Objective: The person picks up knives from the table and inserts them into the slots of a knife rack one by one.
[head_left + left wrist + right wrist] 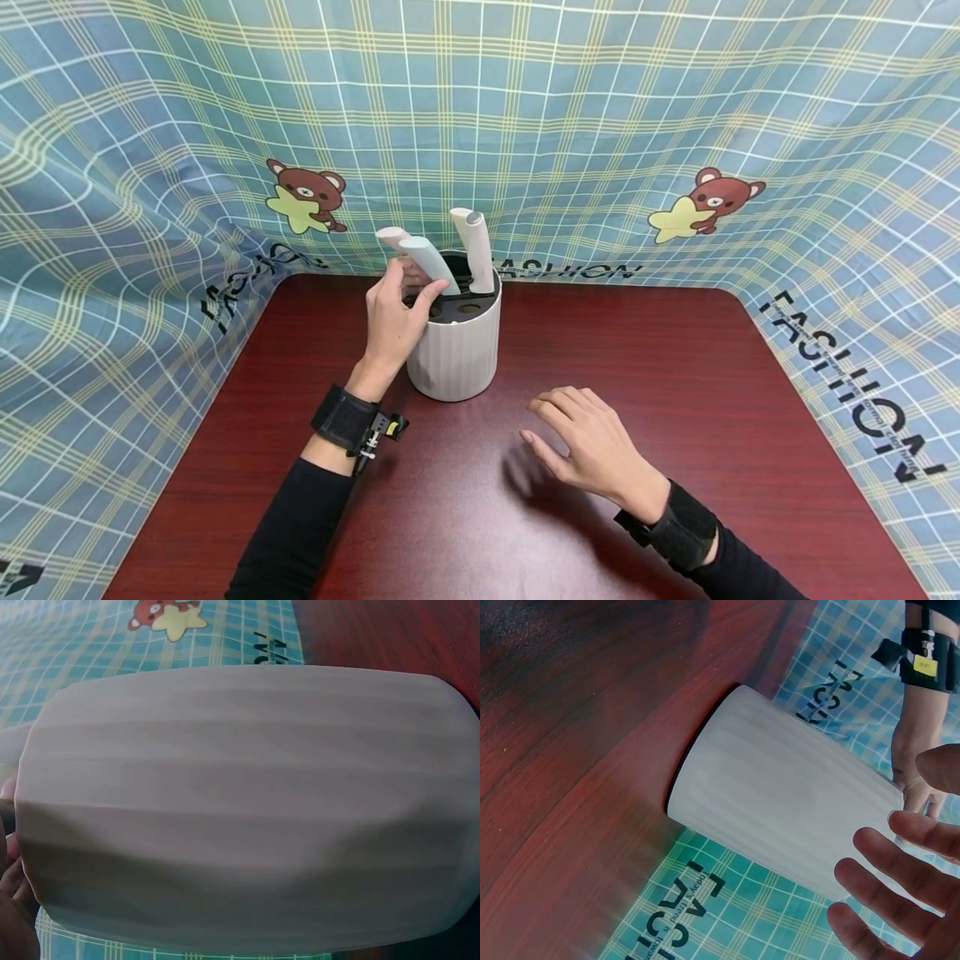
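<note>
A white ribbed knife holder (454, 360) with a dark slotted top stands upright on the table. From it rise a light blue knife handle (430, 260), a pale pinkish handle (391, 237) close behind, and two white handles (481, 254) at the right. My left hand (397, 315) pinches the light blue handle low down, thumb in front at the holder's rim; its other fingers are partly hidden. In the left wrist view the holder wall (247, 780) fills most of the picture. My right hand (588, 437) hovers over the table, fingers loosely spread, holding nothing.
The dark red wooden table (637, 350) is bordered by a blue-green checked cloth (555, 125) hanging behind and at both sides, printed with bears and lettering. The holder stands near the table's back edge. Black bands with small devices circle both wrists.
</note>
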`<state>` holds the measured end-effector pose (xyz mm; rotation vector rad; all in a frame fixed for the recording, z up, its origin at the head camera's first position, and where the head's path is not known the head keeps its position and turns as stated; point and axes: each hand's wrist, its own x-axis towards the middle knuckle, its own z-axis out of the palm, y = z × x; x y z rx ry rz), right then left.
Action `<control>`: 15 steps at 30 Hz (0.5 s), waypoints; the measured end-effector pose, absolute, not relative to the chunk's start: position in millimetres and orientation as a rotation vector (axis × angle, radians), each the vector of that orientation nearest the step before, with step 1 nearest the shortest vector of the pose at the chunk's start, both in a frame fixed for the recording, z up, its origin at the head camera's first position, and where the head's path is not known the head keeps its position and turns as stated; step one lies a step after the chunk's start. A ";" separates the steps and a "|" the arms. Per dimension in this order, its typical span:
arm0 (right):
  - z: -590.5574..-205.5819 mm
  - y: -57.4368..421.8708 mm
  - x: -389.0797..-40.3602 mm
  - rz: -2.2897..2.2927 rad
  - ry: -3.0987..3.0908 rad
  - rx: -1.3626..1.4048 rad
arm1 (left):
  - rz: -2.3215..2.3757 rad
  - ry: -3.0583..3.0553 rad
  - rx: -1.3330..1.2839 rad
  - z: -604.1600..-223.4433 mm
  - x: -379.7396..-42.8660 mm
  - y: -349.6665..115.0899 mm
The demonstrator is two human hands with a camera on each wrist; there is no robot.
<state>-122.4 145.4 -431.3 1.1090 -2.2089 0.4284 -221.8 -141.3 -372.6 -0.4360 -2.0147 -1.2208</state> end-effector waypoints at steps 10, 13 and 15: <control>-433.5 144.8 -120.9 0.429 -2.216 1.105 | -1.123 -2.037 -0.392 -376.6 -220.1 -147.0; -434.0 145.0 -120.6 0.428 -2.222 1.101 | -1.116 -2.027 -0.363 -378.8 -217.6 -150.4; -434.3 145.5 -120.2 0.425 -2.232 1.097 | -1.118 -2.010 -0.348 -381.4 -215.5 -153.7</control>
